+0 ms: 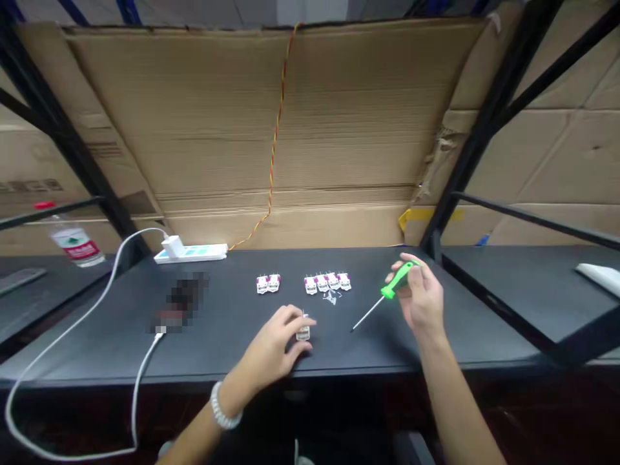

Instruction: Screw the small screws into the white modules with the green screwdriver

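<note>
My left hand (274, 342) pinches a small white electronic module (303, 332) between thumb and fingers, keeping it low over the black table (223, 349). My right hand (419, 294) is raised and grips a green-handled screwdriver (400, 279), its thin metal shaft slanting down and left above the tabletop. Beyond my hands lie a pair of white-and-magenta modules (268, 283) and a row of several similar modules (327, 281). Tiny metal bits (330, 297) are scattered just in front of that row.
A white power strip (191, 253) with a plugged-in charger stands at the table's back left, and its white cable (111, 284) loops down the left. A pixelated object (179, 302) lies on the table. Cardboard (242, 129) and black shelf posts (489, 123) rise behind.
</note>
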`<move>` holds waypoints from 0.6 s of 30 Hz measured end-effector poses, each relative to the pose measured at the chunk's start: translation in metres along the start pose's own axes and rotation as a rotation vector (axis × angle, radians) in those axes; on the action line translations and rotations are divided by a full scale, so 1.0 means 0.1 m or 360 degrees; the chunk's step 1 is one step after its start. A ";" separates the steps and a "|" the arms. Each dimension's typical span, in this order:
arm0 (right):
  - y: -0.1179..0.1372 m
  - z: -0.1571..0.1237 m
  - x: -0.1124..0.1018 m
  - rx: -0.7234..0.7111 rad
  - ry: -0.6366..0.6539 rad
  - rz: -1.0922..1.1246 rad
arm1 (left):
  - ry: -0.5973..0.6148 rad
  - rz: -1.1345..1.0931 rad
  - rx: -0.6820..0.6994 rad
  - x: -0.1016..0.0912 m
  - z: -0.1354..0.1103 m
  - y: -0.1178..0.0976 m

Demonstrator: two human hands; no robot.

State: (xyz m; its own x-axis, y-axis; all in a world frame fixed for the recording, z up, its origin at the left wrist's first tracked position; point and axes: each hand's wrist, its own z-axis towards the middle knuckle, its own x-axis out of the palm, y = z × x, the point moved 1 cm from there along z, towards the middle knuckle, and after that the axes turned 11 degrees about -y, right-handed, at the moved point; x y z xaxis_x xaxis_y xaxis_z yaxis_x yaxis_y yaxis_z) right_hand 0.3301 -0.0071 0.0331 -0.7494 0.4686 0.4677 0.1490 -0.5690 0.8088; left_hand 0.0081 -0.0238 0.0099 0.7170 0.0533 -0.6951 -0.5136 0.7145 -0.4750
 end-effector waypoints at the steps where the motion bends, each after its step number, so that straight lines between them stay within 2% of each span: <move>1: 0.01 -0.05 0.05 0.0007 0.0067 -0.0012 | 0.0018 -0.0004 -0.0027 -0.04 0.00 0.01; 6: 0.01 -0.38 0.44 -0.0044 0.0441 -0.0048 | 0.0206 -0.0021 -0.0172 -0.11 -0.02 0.13; 10: -0.05 -0.52 0.73 -0.0138 0.0527 0.0023 | 0.0154 -0.0114 -0.0208 -0.06 -0.02 0.17; 13: -0.08 -0.53 0.84 -0.0204 0.0561 0.0054 | 0.0094 -0.0150 -0.0205 -0.03 -0.02 0.17; 18: -0.06 -0.53 0.88 -0.0238 0.0619 0.0058 | 0.0080 -0.0154 -0.0186 -0.02 -0.03 0.17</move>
State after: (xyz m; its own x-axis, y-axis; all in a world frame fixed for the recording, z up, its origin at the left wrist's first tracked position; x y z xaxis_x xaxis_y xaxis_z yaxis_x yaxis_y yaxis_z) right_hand 0.2292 0.0014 0.0506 -0.9374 0.1726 0.3023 0.1061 -0.6856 0.7202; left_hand -0.0040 -0.0139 0.0014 0.7426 -0.0491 -0.6679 -0.4967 0.6286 -0.5985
